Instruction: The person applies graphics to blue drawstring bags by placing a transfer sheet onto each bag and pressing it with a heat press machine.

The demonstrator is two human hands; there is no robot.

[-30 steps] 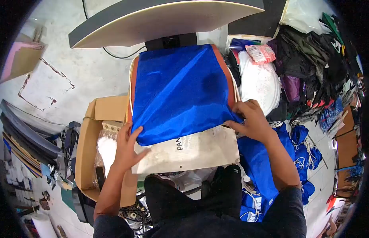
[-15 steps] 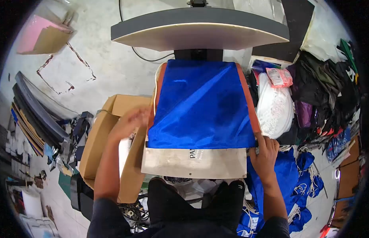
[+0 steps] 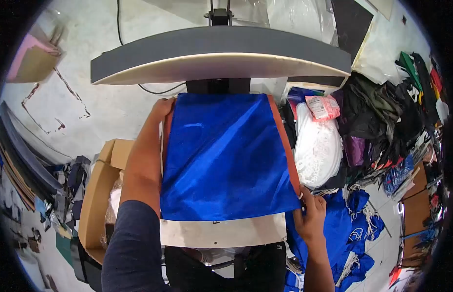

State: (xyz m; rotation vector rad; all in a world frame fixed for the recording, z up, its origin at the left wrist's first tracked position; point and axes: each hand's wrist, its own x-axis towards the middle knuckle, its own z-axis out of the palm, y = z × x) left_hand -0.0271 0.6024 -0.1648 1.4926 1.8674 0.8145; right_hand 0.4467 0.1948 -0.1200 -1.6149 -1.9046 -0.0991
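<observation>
A blue fabric drawstring bag [image 3: 226,160] lies flat over the lower plate of a heat press, with a white cord along its left side. At the bag's upper left corner my left hand [image 3: 163,107] is closed on the edge, its fingertips partly hidden. My right hand [image 3: 311,211] pinches the bag's lower right corner between thumb and fingers. Reddish-brown strips [image 3: 284,141] show along both sides of the cloth. A pale board [image 3: 221,233] sticks out below the bag's near edge, its printed letters mostly covered.
The raised upper plate [image 3: 221,53] of the press hangs just beyond the bag. An open cardboard box [image 3: 96,194] stands at the left. On the right are white flat pieces [image 3: 316,151], a pink packet [image 3: 323,107], dark clothes [image 3: 372,107] and a pile of blue bags [image 3: 343,238].
My left hand has moved from beside the bag's left side up to its far left corner. The bag's near edge now covers more of the board. My right hand stays at the lower right corner.
</observation>
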